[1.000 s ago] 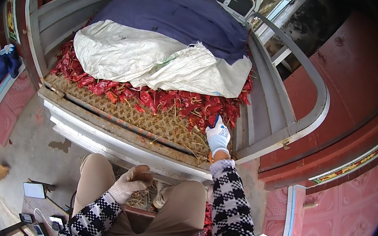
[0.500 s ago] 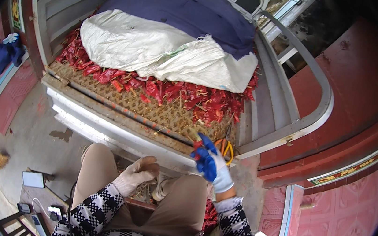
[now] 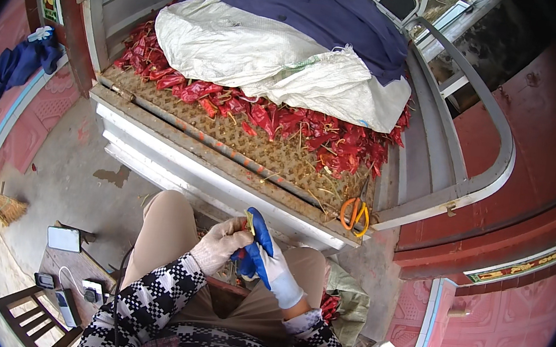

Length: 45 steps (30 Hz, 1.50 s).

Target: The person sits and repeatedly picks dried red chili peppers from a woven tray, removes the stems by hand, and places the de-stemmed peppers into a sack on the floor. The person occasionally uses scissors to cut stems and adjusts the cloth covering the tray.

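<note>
My left hand (image 3: 221, 244), in an off-white knitted glove, and my right hand (image 3: 267, 259), in a blue-and-white coated glove, meet above my lap. Between them is a dried red chili pepper (image 3: 244, 224), mostly covered by the gloves, with a pale greenish stem end beside the blue thumb. The right fingers are wrapped round it, and the left fingertips close against it. Ahead, many dried red chili peppers (image 3: 198, 91) lie on the cart bed (image 3: 228, 127), partly under a white woven sack (image 3: 237, 50) and a dark blue cloth (image 3: 299, 3).
Scissors (image 3: 354, 216) with orange and yellow handles lie at the bed's right front corner. Metal side rails (image 3: 503, 149) frame the bed. More red peppers (image 3: 329, 307) and a pale sack (image 3: 348, 296) are by my right leg. Left are a bench with a phone (image 3: 64, 239) and a broom (image 3: 7, 206).
My right hand has come back from the bed's edge to my left hand, bringing a red chili pepper. The left hand has risen slightly to meet it. The view has shifted a little.
</note>
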### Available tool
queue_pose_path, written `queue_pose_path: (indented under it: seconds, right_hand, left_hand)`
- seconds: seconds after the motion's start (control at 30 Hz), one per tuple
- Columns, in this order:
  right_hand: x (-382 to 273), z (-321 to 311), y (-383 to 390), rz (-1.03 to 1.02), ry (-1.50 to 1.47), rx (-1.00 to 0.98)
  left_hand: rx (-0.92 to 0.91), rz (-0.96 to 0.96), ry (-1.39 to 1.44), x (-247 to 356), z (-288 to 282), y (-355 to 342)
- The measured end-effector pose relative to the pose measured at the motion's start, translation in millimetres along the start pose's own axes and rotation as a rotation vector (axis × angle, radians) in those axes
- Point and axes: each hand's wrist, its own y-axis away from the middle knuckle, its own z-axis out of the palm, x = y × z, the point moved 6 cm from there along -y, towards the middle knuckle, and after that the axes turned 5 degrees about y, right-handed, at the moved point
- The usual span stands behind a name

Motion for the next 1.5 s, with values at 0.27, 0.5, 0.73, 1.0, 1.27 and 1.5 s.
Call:
queue_pose_path:
  seconds: [0.27,0.5,0.73,1.0,1.27,1.5]
  right_hand:
    - [-62.6,-30.2,1.6,-0.399,0.857,0.29]
    - [-71.4,-4.9,-1.9,-0.696,1.253,0.308]
    - [-60.5,-8.2,-5.1,-0.554,0.986,0.374]
    - [-18.9,-25.7,-15.4,-0.023,-0.086,0.334]
    - [-8.7,-62.0,-31.6,0.06,-0.041,0.422]
    - [-44.5,-139.5,-47.8,-0.111,1.023,0.516]
  left_hand:
    - [-0.026,0.097,-0.09,-4.9,-1.8,-7.1]
    - [-0.073,0.103,-0.282,2.8,8.9,-2.3]
    - [0.035,0.36,-0.763,7.7,5.7,-4.2]
    - [0.073,0.341,-0.843,28.4,18.5,3.6]
    - [0.053,0.185,-0.201,9.1,0.6,-1.1]
    - [0.026,0.141,0.0,14.5,-0.3,0.7]
